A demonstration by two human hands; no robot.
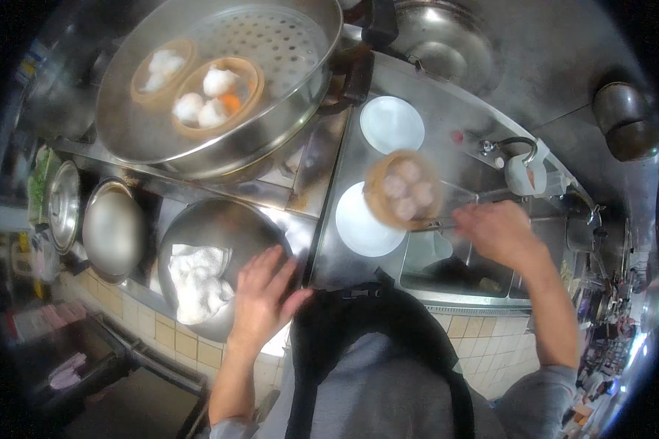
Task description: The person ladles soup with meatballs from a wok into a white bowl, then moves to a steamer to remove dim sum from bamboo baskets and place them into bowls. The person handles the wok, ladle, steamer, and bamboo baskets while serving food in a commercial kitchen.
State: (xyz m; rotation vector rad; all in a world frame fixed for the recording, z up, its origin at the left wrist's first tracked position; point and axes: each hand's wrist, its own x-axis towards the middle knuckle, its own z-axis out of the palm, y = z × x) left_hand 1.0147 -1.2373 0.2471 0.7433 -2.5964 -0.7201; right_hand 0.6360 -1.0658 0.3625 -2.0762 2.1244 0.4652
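My right hand [497, 230] is closed on the handles of metal tongs [442, 224], whose far end grips a round bamboo steamer basket [373, 189] of dumplings. The basket is over two white plates, one farther off [392, 125] and one nearer [362, 228], partly covering the nearer one. My left hand [263, 285] has its fingers spread at the right rim of a dark wok, beside a crumpled white cloth [200, 285], and holds nothing. Two more bamboo baskets, one with white buns [184, 129] and one with white dumplings [137, 93], sit in a large perforated steamer pan [219, 148].
The dark wok [225, 211] lies left of my body. Metal bowls and a lid [65, 206] stand farther left. Right of the plates are a sink [450, 282] with a pale jug [425, 249] and a faucet [519, 141]. Steam blurs part of the view.
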